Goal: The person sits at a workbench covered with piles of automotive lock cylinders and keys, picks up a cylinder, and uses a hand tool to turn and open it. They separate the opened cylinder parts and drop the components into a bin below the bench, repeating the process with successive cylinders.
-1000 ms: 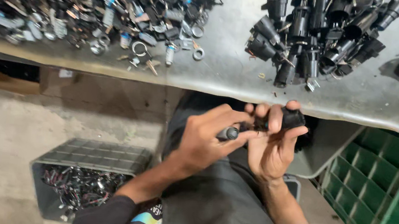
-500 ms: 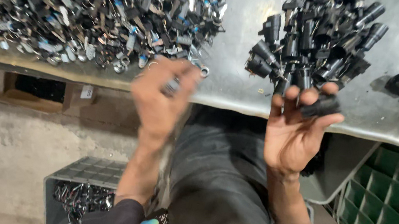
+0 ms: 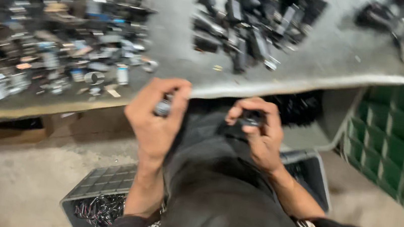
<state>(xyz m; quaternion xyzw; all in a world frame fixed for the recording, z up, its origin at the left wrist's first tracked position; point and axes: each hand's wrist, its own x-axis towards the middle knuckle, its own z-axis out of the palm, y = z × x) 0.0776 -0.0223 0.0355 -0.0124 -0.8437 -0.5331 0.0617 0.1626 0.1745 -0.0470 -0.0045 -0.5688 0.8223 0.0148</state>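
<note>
My left hand [image 3: 156,118] is closed around a small metal cylinder part [image 3: 163,107], just below the front edge of the grey worktable [image 3: 287,80]. My right hand [image 3: 258,132] holds a small black plastic part [image 3: 251,118] pinched in its fingers, over my dark-clothed lap. The two hands are apart, about a hand's width from each other. The picture is blurred by motion.
A heap of mixed small metal parts [image 3: 42,44] covers the table's left side. A pile of black parts [image 3: 253,23] lies at centre-right, another [image 3: 395,21] at far right. A green crate [image 3: 396,146] stands at right. A grey crate [image 3: 100,203] with parts sits on the floor.
Both hands came back down from the table to my lap. The left hand now carries a metal part taken from the heap; the right hand closed its fingers on the black part.
</note>
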